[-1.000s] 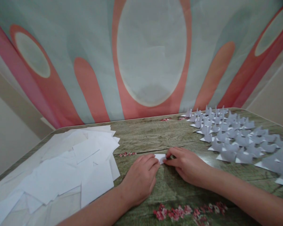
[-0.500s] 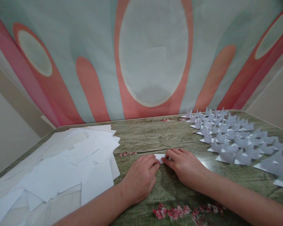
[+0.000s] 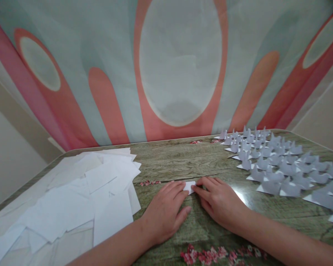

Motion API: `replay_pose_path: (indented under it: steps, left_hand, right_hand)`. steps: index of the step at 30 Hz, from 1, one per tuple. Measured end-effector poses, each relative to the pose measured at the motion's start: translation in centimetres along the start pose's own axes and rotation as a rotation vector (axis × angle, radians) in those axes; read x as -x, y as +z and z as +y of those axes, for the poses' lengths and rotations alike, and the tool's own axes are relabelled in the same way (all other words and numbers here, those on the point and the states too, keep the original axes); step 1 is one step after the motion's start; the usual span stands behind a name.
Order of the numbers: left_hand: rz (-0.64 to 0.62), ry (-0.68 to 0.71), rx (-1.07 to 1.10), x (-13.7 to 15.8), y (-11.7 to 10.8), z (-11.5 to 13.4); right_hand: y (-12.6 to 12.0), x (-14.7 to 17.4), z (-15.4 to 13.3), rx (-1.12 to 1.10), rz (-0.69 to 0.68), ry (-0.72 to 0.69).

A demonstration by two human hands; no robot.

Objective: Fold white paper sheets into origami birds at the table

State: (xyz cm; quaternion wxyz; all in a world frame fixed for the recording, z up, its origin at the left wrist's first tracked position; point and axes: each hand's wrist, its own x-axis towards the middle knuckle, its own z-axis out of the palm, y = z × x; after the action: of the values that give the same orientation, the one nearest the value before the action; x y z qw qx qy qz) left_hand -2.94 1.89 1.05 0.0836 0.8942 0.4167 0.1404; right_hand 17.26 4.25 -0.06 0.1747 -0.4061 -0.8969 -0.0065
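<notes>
head view: sheets left of the left hand, which lies loosely spread, fingertips on the slip between the hands. slip judged light, easily creased; hold by its ends. right hand half curled, fingertips at slip's right end; pinch cannot be told. figures stand to its right.

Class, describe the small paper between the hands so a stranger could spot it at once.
On the wood-patterned table, look between the loose white sheets at left and the folded paper figures at right. There, the left hand and right hand touch a small white paper from either side. Unlike its neighbours, it has hands on it.
</notes>
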Motion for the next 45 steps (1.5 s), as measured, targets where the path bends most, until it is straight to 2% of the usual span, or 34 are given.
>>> replay_pose_path:
  steps: [6, 10, 13, 17, 30, 36, 41, 45]
  left_hand:
    - [0.005, 0.085, 0.036, -0.1, -0.2, 0.4]
    - [0.005, 0.121, 0.138, 0.1, -0.3, 0.6]
    - [0.07, 0.049, 0.196, 0.0, -0.1, 0.3]
    - [0.125, -0.086, 0.162, -0.2, 0.2, -0.5]
    - [0.106, -0.097, 0.328, -0.3, -0.4, -0.4]
    - [0.206, -0.108, 0.241, -0.3, 0.0, -0.8]
    - [0.213, -0.085, 0.136, -0.2, 0.2, -1.2]
    - [0.18, -0.067, -0.007, -0.1, 0.1, -1.3]
  right_hand:
    - [0.1, -0.1, 0.2, -0.095, 0.027, 0.033]
    - [0.1, -0.5, 0.6, -0.171, 0.027, 0.044]
    - [0.6, -0.7, 1.1, -0.226, 0.04, 0.047]
    - [1.5, -0.9, 1.7, -0.29, 0.077, 0.057]
    - [1.2, -1.1, 1.5, -0.348, 0.085, 0.135]
    - [1.5, -1.0, 1.5, -0.278, 0.096, 0.052]
    - [1.3, -1.0, 1.1, -0.18, 0.096, -0.085]
    - [0.6, -0.8, 0.4, -0.157, 0.055, -0.097]
